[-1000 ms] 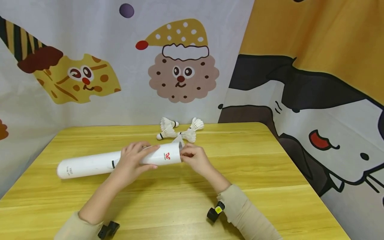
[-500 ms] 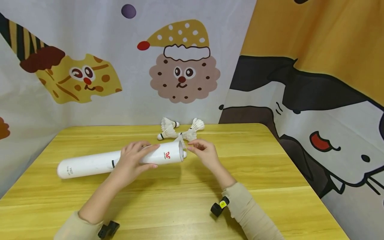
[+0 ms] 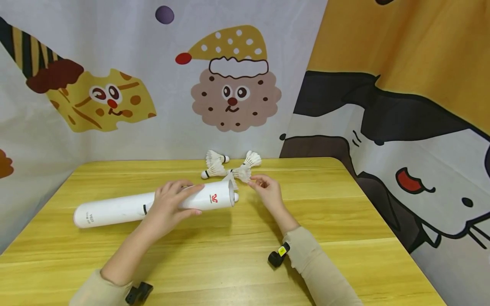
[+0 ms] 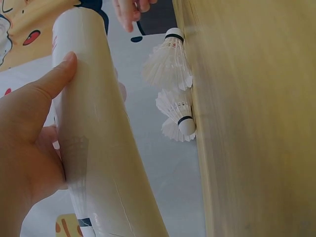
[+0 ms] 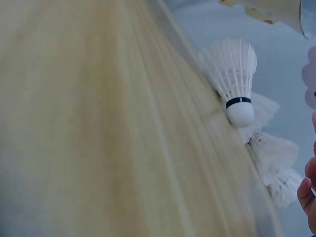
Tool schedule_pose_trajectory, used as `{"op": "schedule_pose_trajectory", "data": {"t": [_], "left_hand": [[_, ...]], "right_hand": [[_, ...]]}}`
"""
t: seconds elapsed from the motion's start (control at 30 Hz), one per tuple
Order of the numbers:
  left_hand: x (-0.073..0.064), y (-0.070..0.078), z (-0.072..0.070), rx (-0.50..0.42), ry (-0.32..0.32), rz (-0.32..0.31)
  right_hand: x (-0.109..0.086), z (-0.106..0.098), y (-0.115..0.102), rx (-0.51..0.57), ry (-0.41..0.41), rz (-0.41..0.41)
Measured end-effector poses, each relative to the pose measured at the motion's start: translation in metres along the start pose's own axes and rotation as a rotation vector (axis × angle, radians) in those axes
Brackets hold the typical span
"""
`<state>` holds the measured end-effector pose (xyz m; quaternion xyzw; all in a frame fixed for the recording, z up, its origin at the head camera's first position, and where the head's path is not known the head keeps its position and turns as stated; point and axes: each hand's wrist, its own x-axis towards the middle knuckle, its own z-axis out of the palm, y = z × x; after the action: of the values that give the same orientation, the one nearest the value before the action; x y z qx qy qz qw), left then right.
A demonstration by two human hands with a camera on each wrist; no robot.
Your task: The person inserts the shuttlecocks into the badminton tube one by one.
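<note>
My left hand (image 3: 168, 206) grips a white shuttlecock tube (image 3: 115, 209) from above, thumb on the near side. The tube lies nearly level over the table, its open mouth to the right. Behind that mouth a white shuttlecock (image 5: 234, 74) partly shows, its cork (image 3: 236, 196) peeking out past the rim. My right hand (image 3: 268, 193) is right of the mouth, fingers loosely bent, fingertips close to the feathers of another shuttlecock (image 3: 242, 173). Whether they touch is unclear. In the right wrist view only part of the right hand (image 5: 308, 195) shows at the edge.
More shuttlecocks lie at the table's back edge: one (image 3: 217, 158) at the far left of the group, one (image 3: 213, 170) before it, one (image 3: 251, 159) at the right. A cartoon-printed curtain (image 3: 172, 144) hangs behind the wooden table (image 3: 325, 199).
My right hand has left the tube's mouth and moved right and back toward the shuttlecocks. The cork beside the rim came into sight. My left hand and the tube have stayed put.
</note>
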<state>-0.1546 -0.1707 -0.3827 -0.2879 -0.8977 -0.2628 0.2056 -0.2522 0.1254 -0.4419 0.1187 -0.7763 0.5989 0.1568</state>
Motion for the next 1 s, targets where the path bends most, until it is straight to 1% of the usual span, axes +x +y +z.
{"op": "schedule_pose_trajectory", "data": {"t": [0.17,0.27,0.4,0.57,0.77,1.0], "left_hand": [[0.0,0.0,0.0,-0.002,0.002,0.002],[-0.001,0.0,0.0,-0.003,0.004,0.003],[-0.001,0.0,0.0,-0.003,0.005,0.004],[-0.001,0.0,0.0,-0.003,0.004,0.003],[-0.001,0.0,0.0,0.0,0.003,0.001],[0.0,0.001,-0.001,-0.007,-0.003,0.006]], "right_hand": [[0.004,0.005,0.012,-0.015,0.022,-0.036],[0.006,0.009,0.017,-0.047,0.03,-0.041],[0.009,0.014,0.021,-0.076,0.04,-0.002],[0.012,0.019,0.024,-0.08,0.058,0.053],[0.017,0.026,0.03,-0.088,0.06,0.084],[0.022,0.03,0.031,-0.175,0.07,0.112]]}}
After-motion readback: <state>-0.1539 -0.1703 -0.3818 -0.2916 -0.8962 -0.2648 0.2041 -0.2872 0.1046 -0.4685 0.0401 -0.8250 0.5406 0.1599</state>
